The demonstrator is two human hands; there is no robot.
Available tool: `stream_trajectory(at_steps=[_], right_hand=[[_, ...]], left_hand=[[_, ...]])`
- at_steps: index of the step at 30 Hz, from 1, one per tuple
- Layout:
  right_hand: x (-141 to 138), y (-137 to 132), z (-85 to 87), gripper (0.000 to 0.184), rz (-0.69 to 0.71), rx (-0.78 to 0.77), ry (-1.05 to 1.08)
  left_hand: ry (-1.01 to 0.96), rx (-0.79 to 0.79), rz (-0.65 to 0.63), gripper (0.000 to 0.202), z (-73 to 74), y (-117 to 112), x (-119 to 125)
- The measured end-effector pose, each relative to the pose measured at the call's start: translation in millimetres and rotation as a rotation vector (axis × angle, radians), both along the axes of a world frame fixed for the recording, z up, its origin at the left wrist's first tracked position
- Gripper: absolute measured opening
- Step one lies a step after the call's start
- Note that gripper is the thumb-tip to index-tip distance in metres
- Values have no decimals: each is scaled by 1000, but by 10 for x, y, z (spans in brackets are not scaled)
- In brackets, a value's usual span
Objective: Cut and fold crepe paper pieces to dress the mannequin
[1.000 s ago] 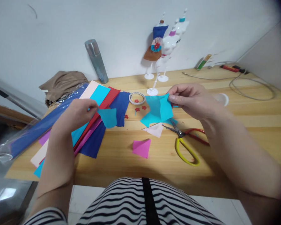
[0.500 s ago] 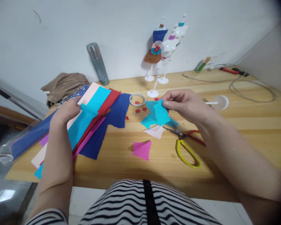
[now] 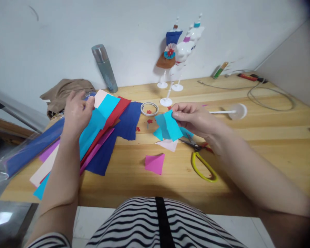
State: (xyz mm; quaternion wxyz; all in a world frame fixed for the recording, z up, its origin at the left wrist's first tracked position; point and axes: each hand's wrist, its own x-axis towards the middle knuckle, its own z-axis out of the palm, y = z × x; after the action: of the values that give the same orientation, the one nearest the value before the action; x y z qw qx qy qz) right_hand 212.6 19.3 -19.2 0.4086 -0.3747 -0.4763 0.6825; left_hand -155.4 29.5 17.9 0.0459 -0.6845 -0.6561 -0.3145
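My right hand (image 3: 187, 115) pinches a turquoise paper piece (image 3: 167, 125) by its upper right corner, just above the table. Another turquoise scrap and a pale pink scrap (image 3: 169, 145) lie beneath it. Scissors (image 3: 203, 167) with one yellow and one red handle rest below my right wrist. My left hand (image 3: 79, 112) is raised over the stack of coloured strips, fingers apart, and appears to hold nothing. A turquoise piece (image 3: 98, 117) lies on the turquoise strip beside its thumb. A magenta piece (image 3: 155, 163) sits nearer to me.
Dark blue sheets (image 3: 129, 122) extend from the stack. A tape roll (image 3: 149, 109) and several red flowers lie mid-table. Small white dress forms (image 3: 184, 51) stand behind, one dressed. At the back are a flask (image 3: 105, 70), brown cloth (image 3: 64, 91) and a cable (image 3: 250, 93).
My left hand has lifted off the strips, its fingers spreading, and a turquoise piece remains there. My right hand has shifted slightly left and down, still pinching its piece.
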Motion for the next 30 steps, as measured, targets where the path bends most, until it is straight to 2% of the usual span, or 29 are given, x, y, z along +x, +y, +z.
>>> stream_trajectory(at_steps=[1, 3, 5, 6, 8, 10, 15, 17, 19, 23, 25, 30], right_hand=[[-17, -8, -6, 48, 19, -22, 22], [-56, -27, -25, 46, 77, -51, 85], [-105, -49, -56, 41, 143, -49, 172], [-132, -60, -76, 39, 166, -44, 216], [-182, -79, -120, 37, 180, -43, 269], [-220, -90, -156, 39, 174, -66, 265], [-269, -112, -164, 46, 179, -160, 279], [-290, -130, -164, 50, 187, -165, 262], [-313, -147, -187, 52, 159, -120, 156], [-343, -156, -255, 41, -51, 64, -142], [-338, -151, -259, 34, -135, 103, -201], [-292, -137, -210, 31, -147, 83, -186]], left_hand=[[-119, -10, -25, 36, -10, -43, 100], [-500, -118, -214, 30, -82, -146, 376], [-954, -412, -425, 44, -214, -258, 711], [-1099, -594, -497, 56, -288, -312, 876], [-1216, -860, -600, 65, -421, -409, 1151], [-1280, -955, -636, 62, -501, -479, 1315], [-1330, -682, -456, 42, -500, -523, 1335], [-1276, -596, -424, 41, -475, -510, 1300], [-1212, -561, -423, 40, -458, -491, 1277], [-1130, -529, -438, 38, -437, -444, 1246], [-1100, -521, -429, 38, -422, -424, 1226], [-1032, -620, -437, 41, -366, -412, 1172]])
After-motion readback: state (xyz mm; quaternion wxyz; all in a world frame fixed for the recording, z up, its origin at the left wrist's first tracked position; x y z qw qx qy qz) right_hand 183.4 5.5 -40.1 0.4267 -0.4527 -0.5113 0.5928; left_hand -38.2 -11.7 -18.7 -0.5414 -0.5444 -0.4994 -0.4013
